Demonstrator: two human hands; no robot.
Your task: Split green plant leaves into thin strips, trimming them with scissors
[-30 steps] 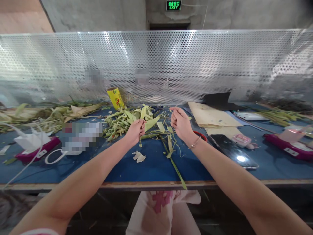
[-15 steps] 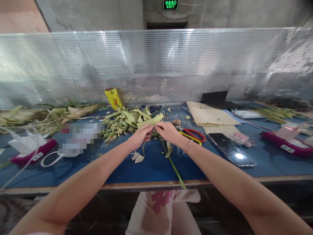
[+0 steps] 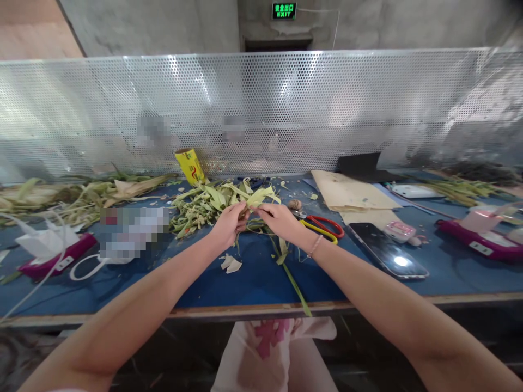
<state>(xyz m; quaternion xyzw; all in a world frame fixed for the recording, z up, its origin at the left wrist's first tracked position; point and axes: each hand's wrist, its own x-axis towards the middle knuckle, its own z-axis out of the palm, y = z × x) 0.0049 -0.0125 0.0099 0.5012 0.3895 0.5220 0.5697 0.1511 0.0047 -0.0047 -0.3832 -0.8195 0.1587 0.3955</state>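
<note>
My left hand and my right hand meet above the middle of the blue table. Both pinch the same bunch of pale green leaf strips, which fans up between the fingertips. My right wrist wears a thin bracelet. A loose pile of green leaf strips lies just behind my left hand. A long green stalk runs from under my hands to the table's front edge. Two pale leaf scraps lie below my left hand.
Red-and-yellow scissors lie right of my right hand, then a black phone, brown paper sheets and a pink case. A yellow roll leans on the perforated metal screen. More leaves lie far left.
My hands were apart a second ago, each holding strips; they came together at the table's middle. The leaf bunch now stands fanned up between them.
</note>
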